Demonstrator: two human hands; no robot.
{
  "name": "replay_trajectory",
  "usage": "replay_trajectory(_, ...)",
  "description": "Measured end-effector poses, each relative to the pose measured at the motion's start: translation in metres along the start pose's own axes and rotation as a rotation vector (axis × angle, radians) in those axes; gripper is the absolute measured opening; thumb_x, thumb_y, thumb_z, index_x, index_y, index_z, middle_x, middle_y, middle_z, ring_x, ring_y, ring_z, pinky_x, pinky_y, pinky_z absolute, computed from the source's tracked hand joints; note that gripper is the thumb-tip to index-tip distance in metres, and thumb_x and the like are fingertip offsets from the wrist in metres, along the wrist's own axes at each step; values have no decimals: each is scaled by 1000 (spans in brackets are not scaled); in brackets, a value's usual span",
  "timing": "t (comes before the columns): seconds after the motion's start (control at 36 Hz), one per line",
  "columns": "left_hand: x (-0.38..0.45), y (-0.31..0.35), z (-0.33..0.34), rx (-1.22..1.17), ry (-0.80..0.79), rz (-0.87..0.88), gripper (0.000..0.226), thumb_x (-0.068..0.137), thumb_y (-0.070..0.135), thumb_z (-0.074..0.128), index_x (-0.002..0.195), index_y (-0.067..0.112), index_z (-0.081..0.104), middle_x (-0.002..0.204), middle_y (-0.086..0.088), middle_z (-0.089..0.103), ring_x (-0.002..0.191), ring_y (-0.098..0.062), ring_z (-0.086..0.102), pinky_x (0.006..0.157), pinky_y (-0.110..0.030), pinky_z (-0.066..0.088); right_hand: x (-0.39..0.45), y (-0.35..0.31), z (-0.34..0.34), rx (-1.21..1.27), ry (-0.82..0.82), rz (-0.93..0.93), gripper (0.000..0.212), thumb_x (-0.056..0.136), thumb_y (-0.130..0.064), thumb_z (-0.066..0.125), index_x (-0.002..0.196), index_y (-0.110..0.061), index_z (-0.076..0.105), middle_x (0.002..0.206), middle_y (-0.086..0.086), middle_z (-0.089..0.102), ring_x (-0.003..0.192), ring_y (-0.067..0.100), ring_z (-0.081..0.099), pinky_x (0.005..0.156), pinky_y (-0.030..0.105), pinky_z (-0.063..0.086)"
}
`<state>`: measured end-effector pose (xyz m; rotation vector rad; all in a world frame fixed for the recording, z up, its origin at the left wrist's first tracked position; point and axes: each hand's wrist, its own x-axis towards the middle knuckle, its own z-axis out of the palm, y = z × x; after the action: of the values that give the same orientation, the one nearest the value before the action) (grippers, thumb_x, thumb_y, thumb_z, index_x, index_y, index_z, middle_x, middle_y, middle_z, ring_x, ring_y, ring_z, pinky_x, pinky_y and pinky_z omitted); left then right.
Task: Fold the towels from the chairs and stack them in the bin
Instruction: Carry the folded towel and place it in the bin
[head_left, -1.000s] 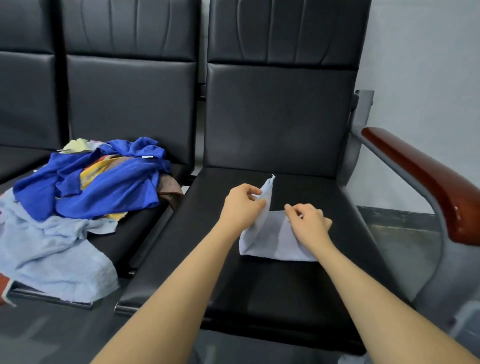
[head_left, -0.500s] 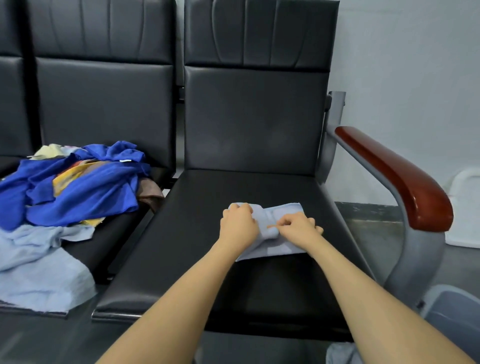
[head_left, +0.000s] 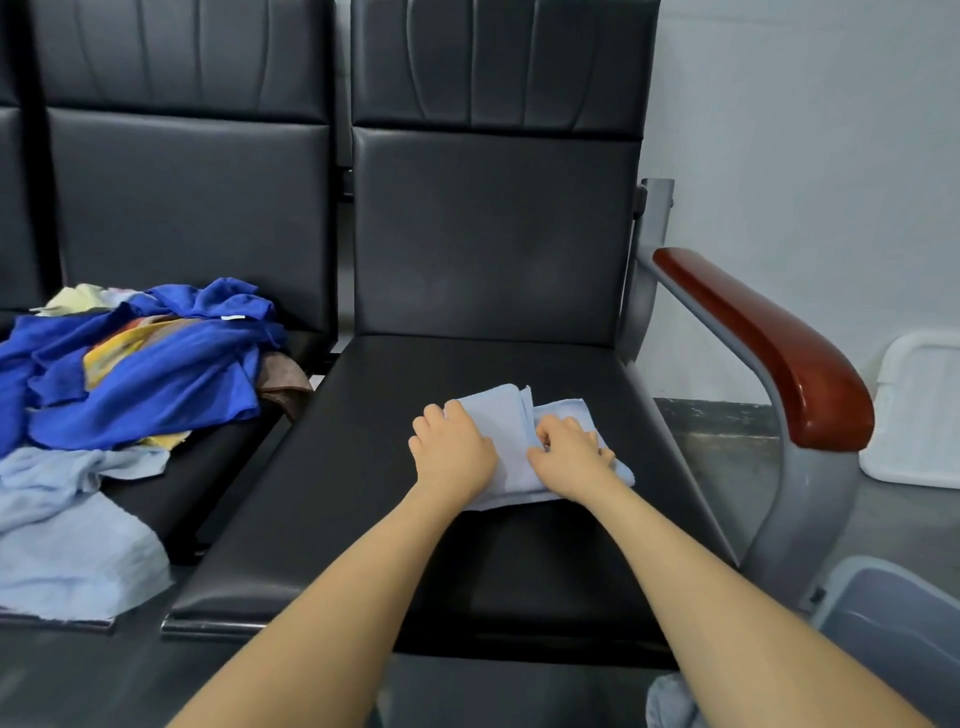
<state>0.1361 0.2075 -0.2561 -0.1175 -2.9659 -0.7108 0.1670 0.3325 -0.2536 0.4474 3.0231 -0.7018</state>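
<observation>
Head view shows a small pale blue terry towel (head_left: 506, 441), folded into a soft thick rectangle, lying on the black leather-like seat (head_left: 363, 499) of the right chair. Left hand (head_left: 453, 452) rests on its left part with fingers curled down on the cloth; whether they pinch it I cannot tell. Right hand (head_left: 569, 456) pinches a fold of the towel with bent fingers. On the next seat lies a loose pile of crumpled bright blue cloth (head_left: 150, 379) with yellow and brown pieces, and a pale blue towel (head_left: 67, 540) hangs over the front edge. A small white tag on the blue cloth is not readable. Glossy red-brown wooden armrest (head_left: 774, 343) sits on a grey metal frame. Grey plastic bin (head_left: 893, 618) stands at the lower right.
</observation>
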Motion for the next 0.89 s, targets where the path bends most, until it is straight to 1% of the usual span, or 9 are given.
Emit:
replay_trajectory(0.11, 0, 0, 2, -30, 46, -44, 27, 92, 17, 42, 116, 6, 42, 121, -11, 46, 110, -29, 44, 87, -32, 34, 1, 9, -10, 207, 46, 11, 28, 91, -18, 40, 69, -30, 28, 82, -3, 42, 75, 18, 43, 71, 34, 37)
replay_trajectory(0.19, 0, 4, 4, -49, 62, -35, 33, 95, 26, 41, 122, 7, 41, 121, -11, 47, 110, -29, 45, 88, -33, 34, -4, 19, -20, 364, 162, -28, 26, 90, -6, 41, 72, -20, 30, 74, -2, 40, 61, 12, 35, 54, 27, 29)
replay_trajectory(0.28, 0, 10, 8, -36, 36, -20, 46, 97, 36, 40, 134, 10, 34, 127, -12, 46, 114, -30, 44, 92, -35, 34, -3, 31, -20, 350, 221, -18, 23, 86, 2, 39, 73, -14, 29, 72, 1, 37, 60, 13, 30, 52, 26, 25)
replay_trajectory(0.39, -2, 16, 18, 63, -36, 25, 54, 96, 44, 40, 142, 18, 25, 125, -13, 45, 112, -29, 43, 93, -34, 33, -1, 40, -10, 195, 244, 11, 20, 86, 4, 38, 76, -13, 36, 84, 1, 40, 75, 19, 39, 61, 26, 30)
replay_trajectory(0.5, -4, 21, 27, 190, -94, 64, 58, 96, 49, 37, 146, 23, 21, 125, -14, 44, 112, -29, 42, 93, -34, 31, 3, 43, -5, -60, 259, 124, 20, 92, -3, 39, 110, -8, 44, 118, 9, 44, 109, 30, 45, 89, 37, 35)
replay_trajectory(0.64, -3, 24, 29, 205, -65, 101, 55, 97, 47, 37, 144, 23, 24, 123, -13, 46, 107, -29, 46, 90, -34, 32, 3, 42, -7, 77, 249, 104, 25, 88, 5, 41, 113, -3, 40, 119, 17, 46, 92, 27, 46, 73, 34, 37)
replay_trajectory(0.72, -2, 24, 30, 205, -74, 99, 55, 97, 47, 37, 145, 24, 23, 124, -14, 46, 107, -29, 46, 90, -34, 33, 4, 43, -7, 117, 257, 107, 21, 87, 5, 43, 101, -10, 37, 117, 17, 47, 86, 23, 39, 70, 32, 34)
replay_trajectory(0.81, -2, 27, 30, 195, -106, 79, 55, 96, 46, 39, 144, 23, 24, 122, -14, 46, 107, -29, 47, 90, -34, 33, 3, 43, -6, 89, 294, 143, 19, 86, 4, 43, 98, -10, 39, 119, 17, 48, 92, 27, 44, 76, 34, 39)
replay_trajectory(0.89, -2, 31, 31, 197, -132, 73, 46, 97, 38, 42, 138, 19, 31, 118, -14, 49, 102, -29, 50, 83, -34, 31, 4, 41, -5, 2, 354, 217, 27, 88, -4, 45, 115, -4, 45, 124, 14, 48, 114, 31, 45, 95, 38, 37)
